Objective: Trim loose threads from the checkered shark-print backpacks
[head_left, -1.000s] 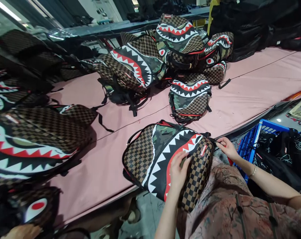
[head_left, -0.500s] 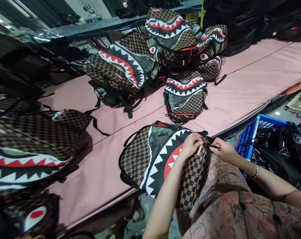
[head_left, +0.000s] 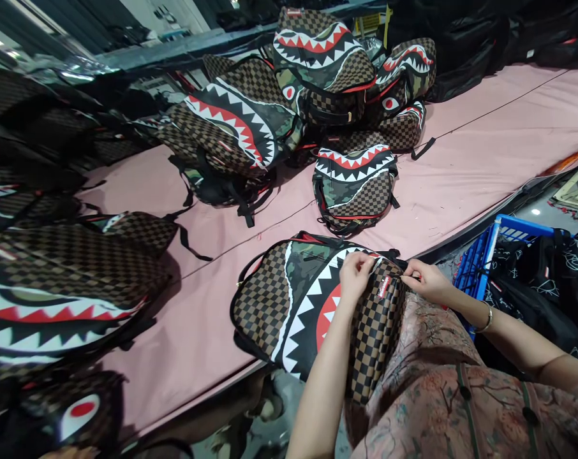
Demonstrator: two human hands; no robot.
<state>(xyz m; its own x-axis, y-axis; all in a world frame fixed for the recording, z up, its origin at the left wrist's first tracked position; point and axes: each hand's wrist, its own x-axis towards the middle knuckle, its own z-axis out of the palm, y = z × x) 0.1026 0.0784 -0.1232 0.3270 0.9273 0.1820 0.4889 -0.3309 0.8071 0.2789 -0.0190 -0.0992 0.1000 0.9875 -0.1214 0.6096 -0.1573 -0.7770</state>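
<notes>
A backpack (head_left: pixel 260 306) with brown-and-black checks, a camouflage patch and a printed shark mouth lies on its back at the table's front edge, its bottom toward my body. Over its lower end, beside a small red-and-white label (head_left: pixel 384 286), my left hand (head_left: pixel 355 278) is closed in a pinch; whatever is between the fingertips is too small to make out. At the bottom corner, my right hand (head_left: pixel 429 280) pinches close to the seam. A small dark piece shows at its fingers, but I cannot tell what it is.
The table has a pink cloth (head_left: pixel 485 140). Behind stands another shark backpack (head_left: pixel 356 182), with a pile of similar backpacks (head_left: pixel 241 121) farther back. More bags (head_left: pixel 78 274) lie at left. On the right, a blue crate (head_left: pixel 489 248) holds black bags.
My left hand has shifted left, away from the label and from my right hand, uncovering the label. The right hand remains at the corner, its fingers slightly turned. The backpack has barely moved.
</notes>
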